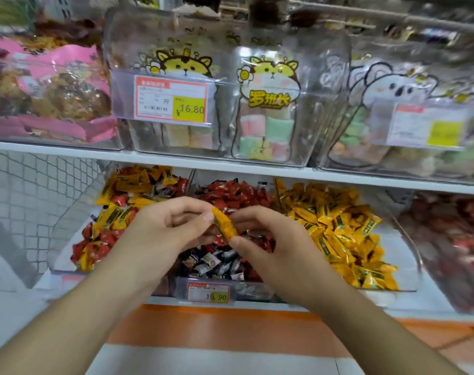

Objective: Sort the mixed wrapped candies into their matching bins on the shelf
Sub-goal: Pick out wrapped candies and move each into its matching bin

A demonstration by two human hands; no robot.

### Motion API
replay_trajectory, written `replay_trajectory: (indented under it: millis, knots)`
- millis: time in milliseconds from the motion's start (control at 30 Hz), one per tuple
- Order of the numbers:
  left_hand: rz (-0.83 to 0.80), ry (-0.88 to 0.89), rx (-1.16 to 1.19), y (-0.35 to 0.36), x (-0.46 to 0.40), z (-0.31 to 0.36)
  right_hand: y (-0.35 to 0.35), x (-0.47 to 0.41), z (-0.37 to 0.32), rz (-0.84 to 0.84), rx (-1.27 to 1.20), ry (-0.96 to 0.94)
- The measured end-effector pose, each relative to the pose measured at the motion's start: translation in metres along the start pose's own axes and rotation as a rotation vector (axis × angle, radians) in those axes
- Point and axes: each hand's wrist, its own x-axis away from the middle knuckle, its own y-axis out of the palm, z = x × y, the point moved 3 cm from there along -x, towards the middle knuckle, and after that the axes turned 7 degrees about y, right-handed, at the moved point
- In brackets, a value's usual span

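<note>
One head-worn wide-angle camera is looking forward and slightly down, sitting close to a shop shelf (pixel 230 169). Both forearms are reaching in from the bottom edge, and the frame's edges are bending and blurring.

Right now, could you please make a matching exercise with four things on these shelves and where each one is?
Things:
1. yellow candy
2. all-yellow candy bin
3. 16.80 price tag
4. pink packets

Places:
A. upper shelf, far left
B. lower shelf, right of the hands
C. pinched between left hand and right hand
D. front of an upper clear bin

Pairs: 1-C, 2-B, 3-D, 4-A
</note>
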Motion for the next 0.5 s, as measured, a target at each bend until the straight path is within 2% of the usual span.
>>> replay_trajectory:
  millis: [167,333,433,500]
  knots:
    - [0.016,-0.027,-0.014,0.009,-0.001,-0.003,-0.018,-0.003,0.013,0.117,-0.012,-0.021]
    - [0.031,-0.030,-0.042,0.029,-0.002,-0.008,-0.009,-0.004,0.013,-0.082,-0.170,-0.006]
    - [0.040,-0.015,-0.040,0.036,-0.003,-0.007,-0.010,-0.006,0.012,0.020,-0.091,-0.023]
    - [0.051,-0.010,-0.124,0.034,-0.003,-0.007,-0.015,-0.008,0.018,0.080,-0.013,-0.004]
